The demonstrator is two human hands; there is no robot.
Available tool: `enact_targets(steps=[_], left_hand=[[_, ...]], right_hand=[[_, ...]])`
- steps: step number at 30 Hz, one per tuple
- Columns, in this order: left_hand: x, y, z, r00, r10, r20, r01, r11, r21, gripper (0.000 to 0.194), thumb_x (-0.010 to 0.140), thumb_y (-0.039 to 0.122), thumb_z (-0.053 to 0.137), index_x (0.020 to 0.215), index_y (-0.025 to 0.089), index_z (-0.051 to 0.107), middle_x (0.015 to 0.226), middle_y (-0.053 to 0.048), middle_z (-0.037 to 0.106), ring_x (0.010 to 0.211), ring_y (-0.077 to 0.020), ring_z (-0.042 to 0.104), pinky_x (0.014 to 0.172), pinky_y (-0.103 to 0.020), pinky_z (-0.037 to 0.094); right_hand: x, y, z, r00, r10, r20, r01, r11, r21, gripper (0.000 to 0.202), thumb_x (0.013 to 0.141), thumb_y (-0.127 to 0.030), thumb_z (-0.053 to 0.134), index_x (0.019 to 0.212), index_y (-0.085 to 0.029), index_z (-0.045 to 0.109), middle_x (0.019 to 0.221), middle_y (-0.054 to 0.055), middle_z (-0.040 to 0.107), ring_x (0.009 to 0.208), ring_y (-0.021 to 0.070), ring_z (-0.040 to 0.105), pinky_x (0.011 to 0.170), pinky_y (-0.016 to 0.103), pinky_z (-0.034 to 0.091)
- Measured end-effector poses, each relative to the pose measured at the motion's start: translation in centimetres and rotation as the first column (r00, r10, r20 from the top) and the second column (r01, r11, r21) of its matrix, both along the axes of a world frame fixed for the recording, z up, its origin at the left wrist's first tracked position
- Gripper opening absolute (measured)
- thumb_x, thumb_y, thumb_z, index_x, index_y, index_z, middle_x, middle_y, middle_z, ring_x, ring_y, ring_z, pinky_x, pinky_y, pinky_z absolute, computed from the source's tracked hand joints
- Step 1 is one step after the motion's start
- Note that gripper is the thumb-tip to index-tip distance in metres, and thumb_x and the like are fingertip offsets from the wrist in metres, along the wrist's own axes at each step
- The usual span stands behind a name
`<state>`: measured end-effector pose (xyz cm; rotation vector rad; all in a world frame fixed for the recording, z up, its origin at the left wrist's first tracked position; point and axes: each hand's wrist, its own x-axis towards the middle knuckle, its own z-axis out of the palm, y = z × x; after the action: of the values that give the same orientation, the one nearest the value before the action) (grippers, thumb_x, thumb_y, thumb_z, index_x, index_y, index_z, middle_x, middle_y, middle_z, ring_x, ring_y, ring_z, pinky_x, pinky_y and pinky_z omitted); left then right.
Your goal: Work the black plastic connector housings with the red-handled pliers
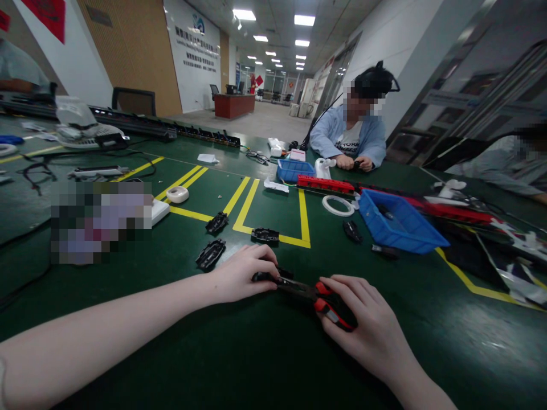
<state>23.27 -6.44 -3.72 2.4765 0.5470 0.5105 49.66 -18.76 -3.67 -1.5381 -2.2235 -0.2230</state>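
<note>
My right hand (359,322) is closed around the red and black handles of a pair of pliers (301,289). The jaws point left, reaching a small black plastic part (261,277) pinched in the fingers of my left hand (245,272). Whether the jaws grip the part cannot be made out, as my fingers cover much of it. Just beyond my left hand, black plastic housings lie on the green table: one housing (211,254) close by, another housing (217,222) behind it, and a third housing (265,235) on the yellow tape.
Right of centre stands a blue bin (401,228), with a white ring (338,205) and a black piece (352,231) beside it. A red strip (327,184) runs behind. Across the table a person (348,131) handles a small dark object. A white device (160,213) lies left.
</note>
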Motion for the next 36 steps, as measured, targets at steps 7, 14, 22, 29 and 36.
enact_targets(steps=[7, 14, 22, 29, 36], left_hand=[[0.08, -0.01, 0.1, 1.0, -0.002, -0.015, 0.002, 1.0, 0.0, 0.012, 0.09, 0.024, 0.066, 0.102, 0.021, 0.068, 0.116, -0.006, 0.057, 0.109, -0.0226, 0.055, 0.096, -0.041, 0.043], [0.09, 0.09, -0.17, 1.0, -0.021, -0.017, 0.021, 0.999, 0.025, 0.012, 0.091, 0.023, 0.065, 0.102, 0.022, 0.069, 0.116, -0.006, 0.058, 0.109, -0.0234, 0.056, 0.096, -0.041, 0.043], [0.13, 0.07, -0.09, 1.0, -0.017, -0.007, 0.018, 1.0, 0.022, 0.011, 0.09, 0.023, 0.065, 0.1, 0.021, 0.069, 0.115, -0.006, 0.058, 0.108, -0.023, 0.056, 0.096, -0.041, 0.044], [0.07, -0.02, 0.04, 1.0, -0.019, -0.008, 0.019, 1.0, 0.012, 0.012, 0.091, 0.023, 0.065, 0.102, 0.021, 0.069, 0.116, -0.006, 0.058, 0.109, -0.0232, 0.056, 0.095, -0.041, 0.044], [0.06, -0.06, 0.22, 1.0, -0.016, -0.018, 0.016, 1.0, 0.005, 0.012, 0.09, 0.023, 0.066, 0.102, 0.021, 0.069, 0.116, -0.006, 0.058, 0.109, -0.023, 0.055, 0.096, -0.042, 0.044]], right_hand=[[0.74, 0.11, 0.03, 0.999, 0.012, -0.031, -0.012, 1.0, 0.011, 0.039, 0.082, -0.026, 0.062, 0.12, -0.02, 0.059, 0.109, 0.011, 0.065, 0.096, 0.0248, 0.064, 0.075, 0.039, 0.057], [0.25, 0.06, 0.17, 0.995, 0.085, -0.046, -0.086, 0.996, -0.014, 0.037, 0.086, -0.029, 0.062, 0.122, -0.02, 0.059, 0.108, 0.011, 0.066, 0.094, 0.0232, 0.065, 0.076, 0.038, 0.058], [0.5, 0.09, 0.12, 0.999, 0.046, -0.021, -0.046, 0.999, 0.025, 0.038, 0.085, -0.031, 0.063, 0.121, -0.02, 0.061, 0.108, 0.012, 0.066, 0.094, 0.0246, 0.065, 0.074, 0.038, 0.057], [0.33, 0.01, 0.24, 0.999, 0.044, -0.001, -0.044, 0.999, 0.015, 0.041, 0.085, -0.034, 0.063, 0.124, -0.021, 0.061, 0.11, 0.012, 0.067, 0.094, 0.0252, 0.064, 0.074, 0.038, 0.057], [0.24, 0.01, 0.1, 0.998, 0.053, -0.021, -0.053, 0.999, 0.001, 0.038, 0.085, -0.031, 0.062, 0.122, -0.02, 0.061, 0.107, 0.011, 0.067, 0.09, 0.0228, 0.066, 0.073, 0.036, 0.058]])
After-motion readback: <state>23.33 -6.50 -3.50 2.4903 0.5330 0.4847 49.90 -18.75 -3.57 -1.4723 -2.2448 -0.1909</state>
